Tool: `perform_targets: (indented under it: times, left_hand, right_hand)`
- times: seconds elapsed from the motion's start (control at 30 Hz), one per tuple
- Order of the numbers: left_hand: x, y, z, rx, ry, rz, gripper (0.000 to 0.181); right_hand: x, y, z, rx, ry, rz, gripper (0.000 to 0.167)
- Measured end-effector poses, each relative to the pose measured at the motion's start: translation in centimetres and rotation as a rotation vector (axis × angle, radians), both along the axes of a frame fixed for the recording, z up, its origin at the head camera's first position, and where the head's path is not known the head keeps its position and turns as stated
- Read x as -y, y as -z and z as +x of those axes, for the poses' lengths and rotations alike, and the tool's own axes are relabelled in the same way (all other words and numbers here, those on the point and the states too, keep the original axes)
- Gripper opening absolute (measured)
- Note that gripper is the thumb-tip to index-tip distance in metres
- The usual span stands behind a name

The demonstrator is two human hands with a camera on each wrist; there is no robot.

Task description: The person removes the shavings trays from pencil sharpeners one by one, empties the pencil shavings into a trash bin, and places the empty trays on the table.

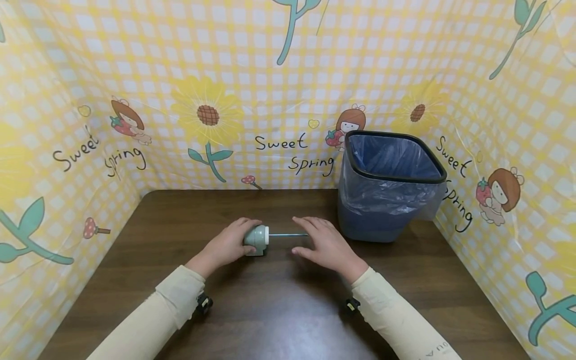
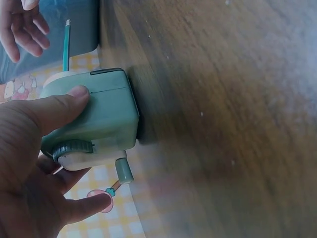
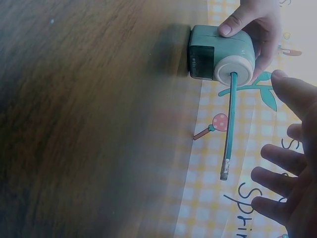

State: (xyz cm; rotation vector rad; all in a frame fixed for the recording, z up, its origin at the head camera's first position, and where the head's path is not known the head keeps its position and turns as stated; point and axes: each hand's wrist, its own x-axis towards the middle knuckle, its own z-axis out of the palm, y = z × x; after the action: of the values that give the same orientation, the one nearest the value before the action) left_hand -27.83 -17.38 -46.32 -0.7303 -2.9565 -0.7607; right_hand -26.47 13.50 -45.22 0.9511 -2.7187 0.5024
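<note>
A green crank pencil sharpener (image 1: 257, 239) sits on the table, its white round front facing right. My left hand (image 1: 227, 245) holds it from the left, thumb on one side of the body. In the left wrist view its crank handle (image 2: 125, 171) sticks out at the back, below my thumb. A teal pencil (image 3: 231, 119) stands straight out of the sharpener's front hole, its eraser end free. My right hand (image 1: 328, 245) is beside that end, fingers spread and apart from the pencil in the right wrist view. The pencil's tip is hidden inside the sharpener.
A blue bin (image 1: 373, 220) with a clear plastic liner and black rim stands at the back right of the brown wooden table (image 1: 288, 310), close to my right hand. Yellow checked cloth (image 1: 252, 65) with printed flowers surrounds the table on the back and sides.
</note>
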Motion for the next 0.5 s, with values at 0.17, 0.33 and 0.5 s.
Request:
perform_targets:
  times: [0.17,0.33,0.5]
  left_hand:
    - [0.04,0.13,-0.15,0.003,0.004,0.021,0.072]
    - [-0.01,0.17,-0.14,0.018,-0.005,0.039,0.070]
    - [0.05,0.19,-0.01,0.027,-0.013,0.057,0.068]
  right_hand:
    - [-0.04,0.02,0.05,0.023,0.009,-0.032,0.080]
    - [-0.13,0.09,0.13,0.032,0.020,-0.041,0.079]
    - [-0.31,0.03,0.16,0.044,0.023,-0.036,0.079]
